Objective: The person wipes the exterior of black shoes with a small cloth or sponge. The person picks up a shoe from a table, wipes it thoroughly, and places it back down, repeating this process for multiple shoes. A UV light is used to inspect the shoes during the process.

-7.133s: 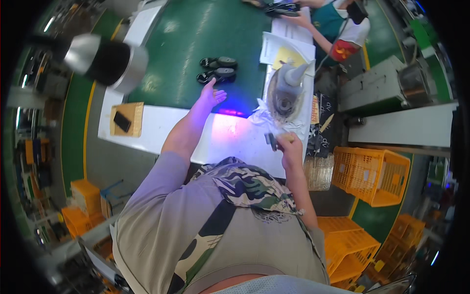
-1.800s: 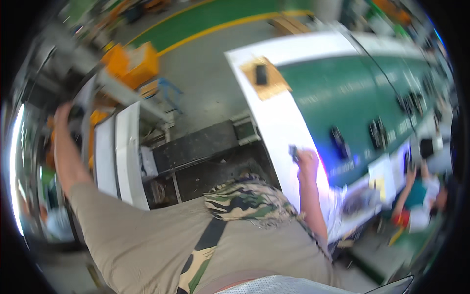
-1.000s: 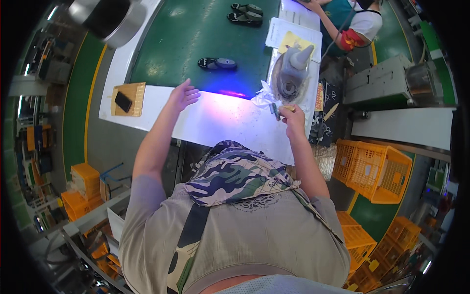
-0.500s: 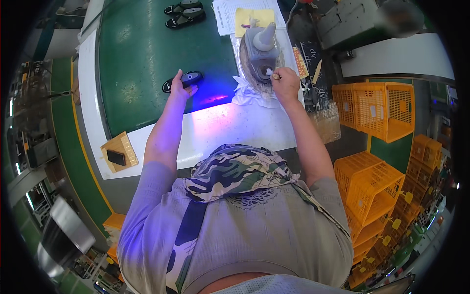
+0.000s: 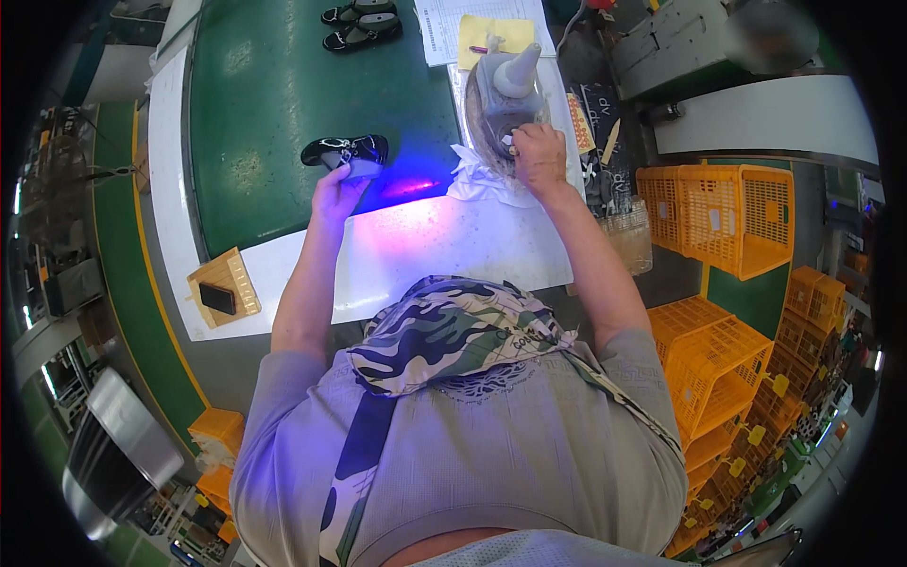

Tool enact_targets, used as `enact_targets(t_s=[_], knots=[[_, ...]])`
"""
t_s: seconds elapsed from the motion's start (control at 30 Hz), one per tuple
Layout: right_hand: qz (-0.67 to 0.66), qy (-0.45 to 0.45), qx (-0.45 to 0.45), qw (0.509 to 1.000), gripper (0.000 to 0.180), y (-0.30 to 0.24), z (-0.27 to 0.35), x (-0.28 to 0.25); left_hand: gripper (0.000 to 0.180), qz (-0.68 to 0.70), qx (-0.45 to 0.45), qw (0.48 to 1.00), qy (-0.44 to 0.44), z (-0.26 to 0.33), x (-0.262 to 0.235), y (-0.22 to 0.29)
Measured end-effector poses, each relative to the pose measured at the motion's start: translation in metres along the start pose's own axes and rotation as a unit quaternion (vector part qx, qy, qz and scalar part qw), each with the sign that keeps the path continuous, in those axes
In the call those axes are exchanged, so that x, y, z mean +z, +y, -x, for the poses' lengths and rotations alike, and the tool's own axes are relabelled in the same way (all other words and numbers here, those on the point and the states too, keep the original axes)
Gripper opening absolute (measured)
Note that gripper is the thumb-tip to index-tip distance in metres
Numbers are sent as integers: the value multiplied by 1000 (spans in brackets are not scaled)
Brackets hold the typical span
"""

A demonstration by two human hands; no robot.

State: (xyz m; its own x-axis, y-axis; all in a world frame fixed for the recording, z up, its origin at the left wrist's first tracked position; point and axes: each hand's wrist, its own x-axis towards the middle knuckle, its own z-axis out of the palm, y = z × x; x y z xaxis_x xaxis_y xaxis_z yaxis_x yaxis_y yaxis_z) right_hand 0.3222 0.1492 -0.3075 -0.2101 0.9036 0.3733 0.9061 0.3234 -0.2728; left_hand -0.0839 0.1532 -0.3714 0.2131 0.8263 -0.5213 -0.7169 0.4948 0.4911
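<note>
My left hand (image 5: 337, 196) grips a black shiny strap shoe (image 5: 345, 148) from beneath, with its side tilted up over the green work surface (image 5: 255, 123). At the right, my right hand (image 5: 540, 159) is closed on a small stick-like tool with a white tip (image 5: 509, 141), mostly covered by the fingers. The hand is at the near edge of a greyish, stained plastic container (image 5: 493, 99). Beside the container's far side rises a white cone-shaped nozzle (image 5: 518, 74). A crumpled white cloth (image 5: 487, 181) lies just nearer than the container.
Several black shoes (image 5: 364, 34) stand farther along the green surface. Papers (image 5: 439, 33) and a yellow pad (image 5: 482, 38) lie beyond the container. A dark rectangular object (image 5: 218, 300) rests on a wooden board (image 5: 238, 274) at left. Orange crates (image 5: 732, 222) are stacked at right.
My left hand has taken hold of the shoe and lifted and turned it, where before it reached beside it with fingers extended. My right hand has shifted slightly left at the container.
</note>
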Motion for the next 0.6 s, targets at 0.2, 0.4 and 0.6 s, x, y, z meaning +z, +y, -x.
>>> enact_targets(t_s=[0.2,0.4,0.6], knots=[[-21,-97,59,993,8,5,-1,-5,47,132,64,986,-74,59,46,-2],[-83,-166,359,915,20,16,-6,-7,48,-32,92,995,-37,80,58,-3],[-60,-154,396,903,27,18,-1,-34,59,-371,306,873,-84,119,93,0]])
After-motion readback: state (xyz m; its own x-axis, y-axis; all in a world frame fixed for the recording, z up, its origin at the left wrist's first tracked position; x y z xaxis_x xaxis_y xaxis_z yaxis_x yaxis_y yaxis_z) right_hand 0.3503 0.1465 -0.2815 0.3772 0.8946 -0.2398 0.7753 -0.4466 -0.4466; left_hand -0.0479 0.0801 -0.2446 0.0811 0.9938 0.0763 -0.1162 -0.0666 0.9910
